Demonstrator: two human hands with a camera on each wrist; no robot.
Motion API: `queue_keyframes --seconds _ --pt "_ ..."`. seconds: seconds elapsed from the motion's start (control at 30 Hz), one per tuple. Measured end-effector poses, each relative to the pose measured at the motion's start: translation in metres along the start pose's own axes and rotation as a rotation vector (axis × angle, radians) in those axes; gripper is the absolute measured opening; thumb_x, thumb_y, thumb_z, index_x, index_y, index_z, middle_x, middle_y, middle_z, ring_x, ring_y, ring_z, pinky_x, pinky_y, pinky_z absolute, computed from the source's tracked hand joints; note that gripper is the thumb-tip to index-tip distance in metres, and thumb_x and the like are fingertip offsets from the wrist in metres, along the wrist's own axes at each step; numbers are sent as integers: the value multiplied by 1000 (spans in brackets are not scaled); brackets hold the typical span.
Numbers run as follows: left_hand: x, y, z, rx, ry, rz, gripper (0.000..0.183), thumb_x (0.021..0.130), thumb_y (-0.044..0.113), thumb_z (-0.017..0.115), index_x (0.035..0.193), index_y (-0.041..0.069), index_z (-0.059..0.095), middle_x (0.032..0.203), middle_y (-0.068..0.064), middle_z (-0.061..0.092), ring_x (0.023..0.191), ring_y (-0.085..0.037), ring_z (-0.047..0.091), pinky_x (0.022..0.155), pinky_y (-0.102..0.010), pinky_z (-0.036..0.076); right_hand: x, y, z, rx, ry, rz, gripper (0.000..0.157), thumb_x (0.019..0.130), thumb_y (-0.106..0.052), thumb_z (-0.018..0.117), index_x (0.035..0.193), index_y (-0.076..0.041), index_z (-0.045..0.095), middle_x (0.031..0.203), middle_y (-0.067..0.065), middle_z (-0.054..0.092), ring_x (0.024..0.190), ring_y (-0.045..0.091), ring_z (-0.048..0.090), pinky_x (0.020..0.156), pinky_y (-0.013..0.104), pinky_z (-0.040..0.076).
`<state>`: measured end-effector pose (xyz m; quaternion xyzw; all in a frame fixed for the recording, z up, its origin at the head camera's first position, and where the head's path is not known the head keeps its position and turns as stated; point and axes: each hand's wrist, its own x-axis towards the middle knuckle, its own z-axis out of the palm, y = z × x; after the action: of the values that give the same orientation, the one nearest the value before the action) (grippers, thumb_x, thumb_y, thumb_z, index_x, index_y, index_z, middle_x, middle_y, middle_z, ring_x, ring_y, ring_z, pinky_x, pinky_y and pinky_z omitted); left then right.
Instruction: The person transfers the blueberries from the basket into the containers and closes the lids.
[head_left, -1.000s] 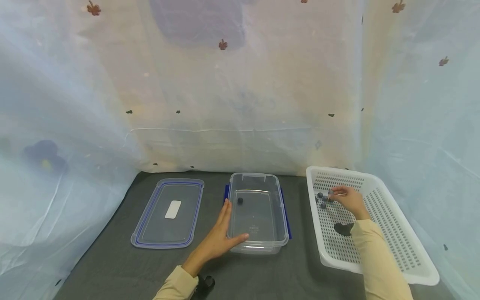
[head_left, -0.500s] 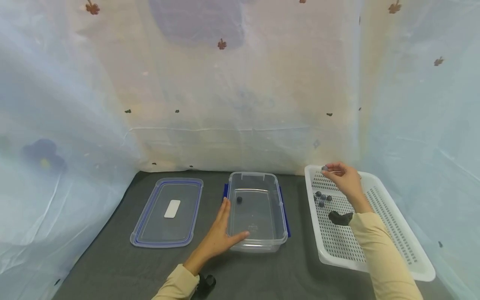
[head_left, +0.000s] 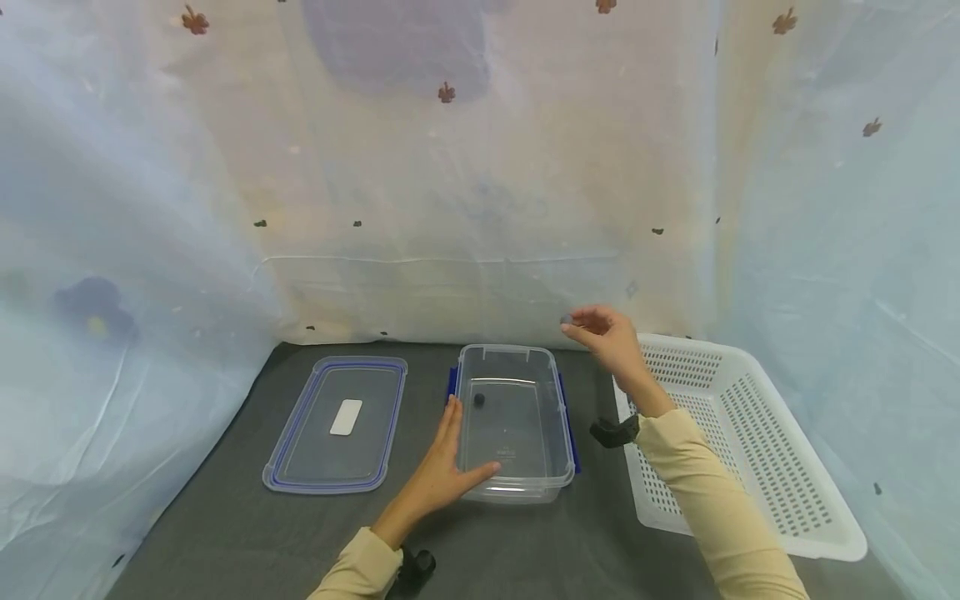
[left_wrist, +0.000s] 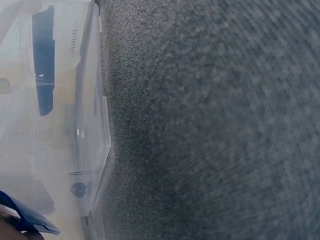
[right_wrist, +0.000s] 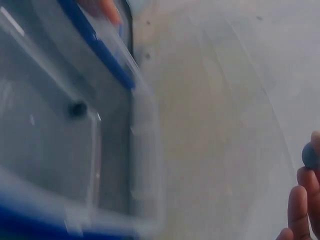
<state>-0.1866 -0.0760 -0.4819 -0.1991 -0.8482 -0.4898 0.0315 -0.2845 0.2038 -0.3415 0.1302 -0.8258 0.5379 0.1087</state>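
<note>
A blueberry (head_left: 566, 319) is pinched between the fingertips and thumb of my right hand (head_left: 611, 342), raised behind and to the right of a clear plastic food container (head_left: 517, 462). The right wrist view shows the held blueberry (right_wrist: 310, 156) at its right edge. One other blueberry (head_left: 478, 400) lies inside the container toward the back left. My left hand (head_left: 435, 475) rests against the container's left side with straight fingers, its thumb at the front rim. Blue side clips (left_wrist: 45, 60) hang down along the container.
To the right stands a white perforated basket (head_left: 780, 450), partly covered by my right forearm; the berries in it are hidden. A clear lid (head_left: 315, 450) with a blue seal lies flat at left. Patterned plastic sheeting (head_left: 480, 208) surrounds the dark cloth (head_left: 225, 542).
My right hand has lifted a blueberry out of the basket and carried it up and left toward the container. The left hand has stayed in place.
</note>
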Motion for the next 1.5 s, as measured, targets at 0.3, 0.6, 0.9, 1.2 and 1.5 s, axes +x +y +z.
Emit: queue_keyframes --seconds 0.3,0.6,0.9,1.2,1.5 --pt "1 -3 -1 -3 -20 -5 111 83 49 72 155 5 0 161 -14 -7 144 -35 3 108 -62 19 10 8 79 17 -91 54 30 88 -17 74 112 0 68 102 11 68 95 26 63 75 35 52" --pt "0 -4 -4 -26 -25 -5 111 85 47 72 155 5 -2 160 -15 -9 144 -34 -2 109 -61 16 15 41 135 -64 -122 165 28 81 -13 79 105 1 70 94 9 70 91 26 65 79 38 53" --pt "-3 -3 -2 -32 -24 -14 110 85 47 72 155 5 -2 160 -15 -8 144 -36 0 108 -62 17 4 77 154 -233 -88 171 19 75 -7 79 90 1 72 79 8 71 73 21 66 66 33 53" --pt "-2 0 1 -15 -23 -16 111 84 50 72 155 6 -1 161 -13 -8 144 -33 0 108 -61 17 -5 81 155 -294 -75 259 16 74 -3 81 87 -1 73 76 4 70 68 15 61 65 30 49" --pt "-1 -2 0 -31 -22 -29 111 84 50 71 156 7 -2 161 -13 -9 144 -35 0 108 -62 17 1 84 156 -278 -71 286 18 73 -7 82 88 -3 74 78 3 67 73 18 60 71 34 50"
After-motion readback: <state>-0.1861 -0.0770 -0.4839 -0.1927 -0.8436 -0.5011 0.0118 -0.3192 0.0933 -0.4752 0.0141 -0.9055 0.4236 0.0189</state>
